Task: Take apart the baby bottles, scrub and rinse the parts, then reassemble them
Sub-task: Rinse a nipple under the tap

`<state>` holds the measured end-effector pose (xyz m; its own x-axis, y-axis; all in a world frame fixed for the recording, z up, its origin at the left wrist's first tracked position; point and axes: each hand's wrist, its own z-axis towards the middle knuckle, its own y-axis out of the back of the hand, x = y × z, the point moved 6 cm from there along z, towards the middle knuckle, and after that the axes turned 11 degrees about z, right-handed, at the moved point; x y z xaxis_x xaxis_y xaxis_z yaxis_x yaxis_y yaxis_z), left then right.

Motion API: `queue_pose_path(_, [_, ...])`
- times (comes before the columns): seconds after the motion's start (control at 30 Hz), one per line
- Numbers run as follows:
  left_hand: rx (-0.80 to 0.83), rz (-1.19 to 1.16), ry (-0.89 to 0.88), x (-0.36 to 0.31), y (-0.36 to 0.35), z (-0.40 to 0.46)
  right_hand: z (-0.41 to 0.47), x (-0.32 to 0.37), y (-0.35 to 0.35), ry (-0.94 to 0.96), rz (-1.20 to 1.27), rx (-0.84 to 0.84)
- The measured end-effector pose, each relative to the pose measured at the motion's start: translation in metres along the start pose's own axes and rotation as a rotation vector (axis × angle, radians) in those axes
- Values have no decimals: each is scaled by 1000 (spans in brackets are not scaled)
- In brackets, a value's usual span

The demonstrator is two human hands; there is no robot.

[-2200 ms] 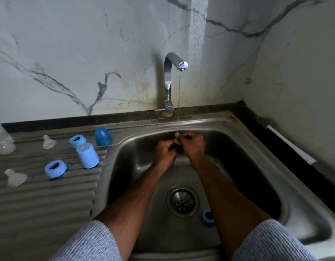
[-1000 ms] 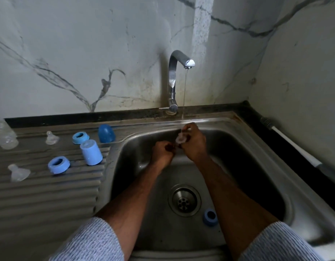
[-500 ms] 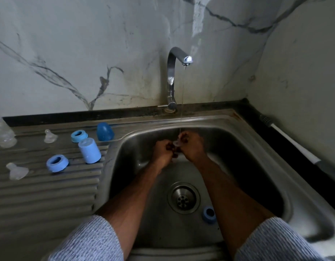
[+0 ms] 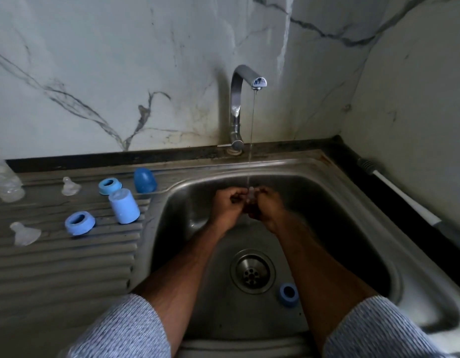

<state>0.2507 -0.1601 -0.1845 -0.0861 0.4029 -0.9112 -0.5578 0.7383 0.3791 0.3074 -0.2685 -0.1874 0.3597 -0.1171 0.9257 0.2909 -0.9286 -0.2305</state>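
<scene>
rinse | both hands (image 4: 245,202) pinch small clear silicone teat (image 4: 250,193) under thin tap stream (image 4: 252,130), over steel sink (image 4: 353,202) so runoff drains

— How do the person's arms lie?

— Both forearms reach forward and converge, bare from the elbow down, with striped sleeves pushed up near the bottom of the view.

— And the hands?

— The left hand (image 4: 227,206) and the right hand (image 4: 266,205) meet close together, knuckles up, wrists bent slightly down. The fingers of both are curled inward toward each other, pinching something small and pale between the fingertips; what it is cannot be told.
</scene>
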Motion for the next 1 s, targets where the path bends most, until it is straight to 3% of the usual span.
queue_pose_path(0.27, [-90,57,37,10,16,3,-11,-2,-17,-82,-78,217])
queue_pose_path(0.5, [55,265,6,-1,23,-9,-12,7,-4,69,-314,157])
queue_pose_path(0.63, [9,316,22,-15,42,-22,-10,7,-8,106,-376,188])
queue_pose_path(0.77, [65,489,-109,-31,63,-46,-9,7,-7,156,-420,161])
queue_pose_path(0.93, [60,517,-173,-45,105,-75,-15,25,-9,425,-774,107])
queue_pose_path(1.0, [14,530,-183,-53,126,-85,-24,36,-11,488,-794,47])
